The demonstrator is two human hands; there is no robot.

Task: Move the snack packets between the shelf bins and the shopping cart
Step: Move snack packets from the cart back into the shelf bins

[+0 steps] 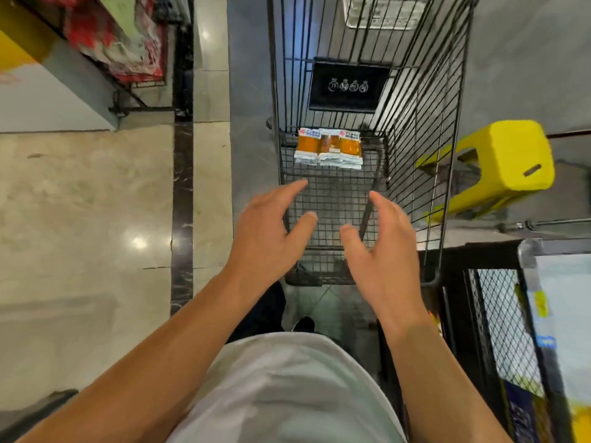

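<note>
A black wire shopping cart [425,174] stands straight ahead of me. On its mesh floor lie three orange-and-white snack packets [329,148] side by side, toward the far end. My left hand [271,231] and my right hand [380,238] hover over the near end of the cart, palms facing each other, fingers spread and relaxed. Neither hand holds anything, and both stay short of the packets.
A yellow plastic stool [499,161] stands right of the cart. A wire-mesh shelf bin [499,321] with packets sits at the lower right. A display rack with red packs [121,43] is at the upper left. A black sign [348,86] hangs inside the cart. Tiled floor spreads left.
</note>
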